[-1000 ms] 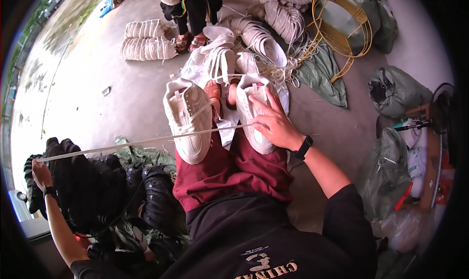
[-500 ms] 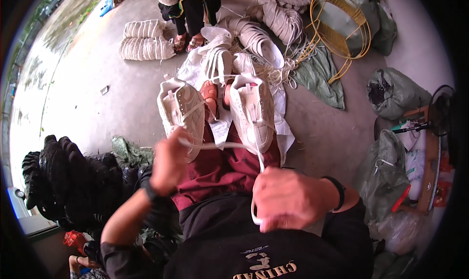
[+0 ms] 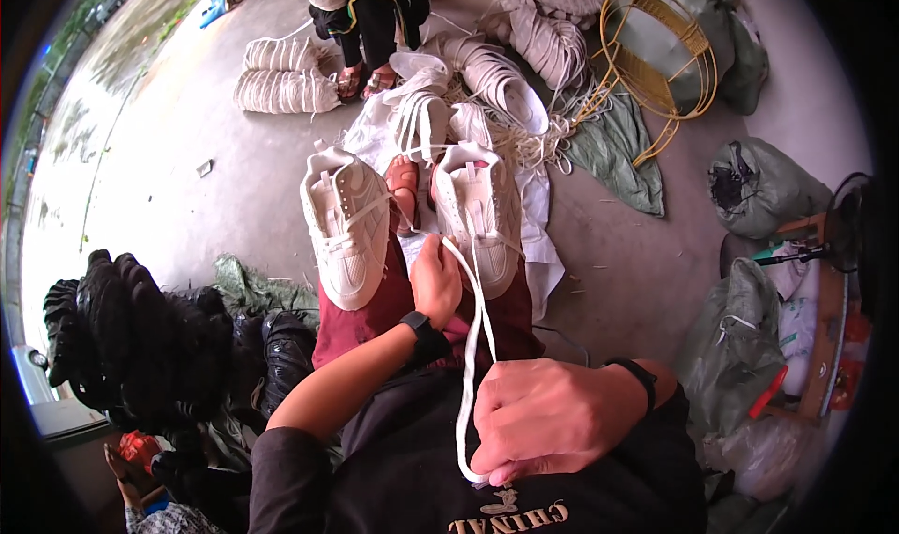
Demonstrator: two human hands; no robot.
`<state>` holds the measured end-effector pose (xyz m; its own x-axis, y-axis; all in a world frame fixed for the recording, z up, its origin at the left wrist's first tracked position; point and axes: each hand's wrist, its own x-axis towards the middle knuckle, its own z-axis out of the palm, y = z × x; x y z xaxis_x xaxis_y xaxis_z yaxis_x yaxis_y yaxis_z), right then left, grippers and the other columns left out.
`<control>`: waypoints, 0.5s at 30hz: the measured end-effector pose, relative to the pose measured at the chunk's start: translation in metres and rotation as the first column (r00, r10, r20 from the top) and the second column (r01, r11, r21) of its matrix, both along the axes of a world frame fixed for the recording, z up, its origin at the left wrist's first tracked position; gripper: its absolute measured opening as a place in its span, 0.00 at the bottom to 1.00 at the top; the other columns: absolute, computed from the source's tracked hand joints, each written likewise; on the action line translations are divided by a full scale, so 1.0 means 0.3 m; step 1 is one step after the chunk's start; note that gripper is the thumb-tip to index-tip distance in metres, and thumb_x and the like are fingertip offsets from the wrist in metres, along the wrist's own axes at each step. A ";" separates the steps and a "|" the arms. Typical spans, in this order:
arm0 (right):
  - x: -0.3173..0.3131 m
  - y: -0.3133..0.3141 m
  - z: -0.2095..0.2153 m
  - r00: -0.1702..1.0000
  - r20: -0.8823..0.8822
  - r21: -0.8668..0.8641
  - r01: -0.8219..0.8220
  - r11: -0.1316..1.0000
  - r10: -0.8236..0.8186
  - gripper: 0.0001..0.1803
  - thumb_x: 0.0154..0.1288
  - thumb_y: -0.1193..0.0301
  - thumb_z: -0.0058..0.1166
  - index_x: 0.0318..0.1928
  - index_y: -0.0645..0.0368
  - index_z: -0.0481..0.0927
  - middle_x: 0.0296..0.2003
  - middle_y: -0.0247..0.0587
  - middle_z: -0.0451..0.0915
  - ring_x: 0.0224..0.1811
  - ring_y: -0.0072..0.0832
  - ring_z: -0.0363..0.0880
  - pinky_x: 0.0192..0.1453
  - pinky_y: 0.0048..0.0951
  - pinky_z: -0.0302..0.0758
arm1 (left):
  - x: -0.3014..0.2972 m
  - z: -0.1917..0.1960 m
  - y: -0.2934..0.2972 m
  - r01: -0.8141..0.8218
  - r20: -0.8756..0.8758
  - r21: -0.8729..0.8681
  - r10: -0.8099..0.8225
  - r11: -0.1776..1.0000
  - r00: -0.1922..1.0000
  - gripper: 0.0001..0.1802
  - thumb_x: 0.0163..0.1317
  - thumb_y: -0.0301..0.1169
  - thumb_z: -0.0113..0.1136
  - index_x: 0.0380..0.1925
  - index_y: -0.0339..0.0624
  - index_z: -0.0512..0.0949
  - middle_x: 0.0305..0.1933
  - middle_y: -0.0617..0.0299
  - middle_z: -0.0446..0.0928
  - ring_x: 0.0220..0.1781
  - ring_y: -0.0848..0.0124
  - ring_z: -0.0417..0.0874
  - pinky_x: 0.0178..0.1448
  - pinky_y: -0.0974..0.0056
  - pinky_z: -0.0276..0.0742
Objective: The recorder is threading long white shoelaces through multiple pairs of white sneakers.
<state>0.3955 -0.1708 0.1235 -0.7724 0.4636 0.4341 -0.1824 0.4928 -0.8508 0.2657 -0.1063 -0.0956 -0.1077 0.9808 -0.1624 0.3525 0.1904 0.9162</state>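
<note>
Down on the lap, two white sneakers (image 3: 348, 225) — one on each knee, toes pointing back. Right hand (image 3: 552, 417) closed around a white lace (image 3: 473, 342) close to the chest; left hand (image 3: 436, 279) pinching the same lace just beside the right-side sneaker (image 3: 482, 211). Black shoes (image 3: 140, 337) heaped at left.

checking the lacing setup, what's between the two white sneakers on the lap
In the head view, a bare foot in a sandal shows between the left sneaker and the right sneaker; lower down, the left hand.
</note>
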 end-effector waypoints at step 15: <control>0.075 -0.001 -0.034 0.999 0.041 -0.047 0.008 0.999 -0.006 0.05 0.64 0.71 0.60 0.36 0.56 0.79 0.32 0.32 0.78 0.34 0.31 0.76 0.39 0.34 0.71 | 0.027 -0.020 -0.025 0.078 -0.204 0.176 -0.041 0.981 0.978 0.05 0.65 0.26 0.52 0.33 0.34 0.72 0.28 0.39 0.76 0.33 0.41 0.79 0.37 0.46 0.71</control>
